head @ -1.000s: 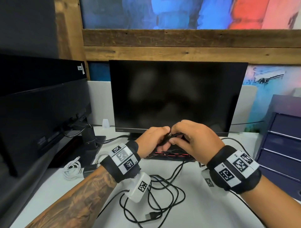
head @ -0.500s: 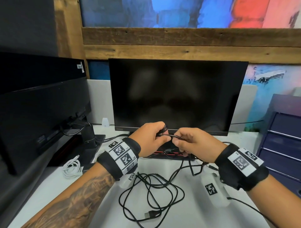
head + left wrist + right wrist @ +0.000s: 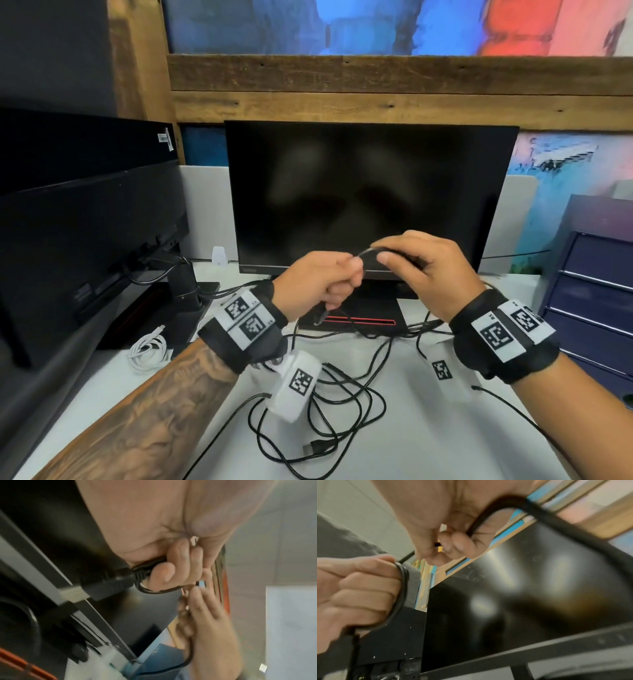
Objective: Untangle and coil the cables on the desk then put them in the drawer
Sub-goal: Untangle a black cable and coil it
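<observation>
Overhead, we clench our left hand [image 3: 317, 279] on the black cable [image 3: 346, 402], our right hand [image 3: 424, 270] pinching it just beside; its slack lies tangled on the near desk [image 3: 428, 445]. Our left wrist view shows the plug [image 3: 109, 586] below curled fingers [image 3: 163, 574]. Our right wrist view shows the cable looped round the left fist.

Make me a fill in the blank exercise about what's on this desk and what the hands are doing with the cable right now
1. Both hands hold a ____ cable in front of the monitor.
2. The left hand has the cable looped round its ____.
3. The coiled cable lying by the left forearm is ____ in colour.
4. The right hand ____ the cable between thumb and fingers.

Missing words: black; fingers; white; pinches
</observation>
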